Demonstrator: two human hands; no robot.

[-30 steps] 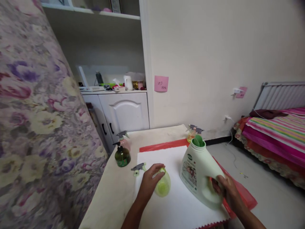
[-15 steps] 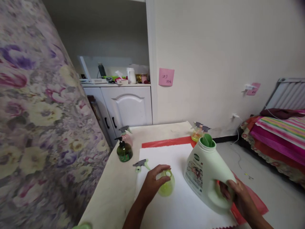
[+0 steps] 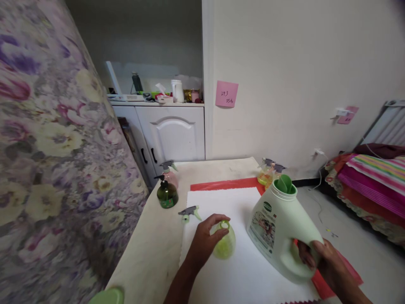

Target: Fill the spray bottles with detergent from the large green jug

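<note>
Okay, nearest first. Left hand (image 3: 207,240) is closing around the small green bottle (image 3: 225,242) from its left side, thumb and fingers curling over the shoulder and neck. The bottle is standing upright on the white cloth (image 3: 221,274) with its neck open and facing up.

Right hand (image 3: 329,264) is wrapping tight around the handle of the detergent jug (image 3: 281,230), low on the jug's right side. The jug is sitting tilted, cap off, with the green spout (image 3: 284,185) pointing up. Cannot tell if its base is touching the cloth.

Key geometry: the jug is lying just right of the small green bottle, not touching it. Its spout is sitting higher than the bottle's neck and to the right. The jug's long axis is running from the handle at lower right up to the spout. Left hand is nearer the bottle, right hand nearer the jug.

Further out, a loose spray head (image 3: 189,212) is lying at the cloth's left edge. A red sheet (image 3: 228,184) is showing under the cloth. A dark pump bottle (image 3: 167,194) and a pink spray bottle (image 3: 171,174) are standing on the table (image 3: 152,253), with yellow spray bottles (image 3: 265,173) at the far corner. A white cabinet (image 3: 172,133) and a pink note (image 3: 226,94) are sitting beyond.
</note>
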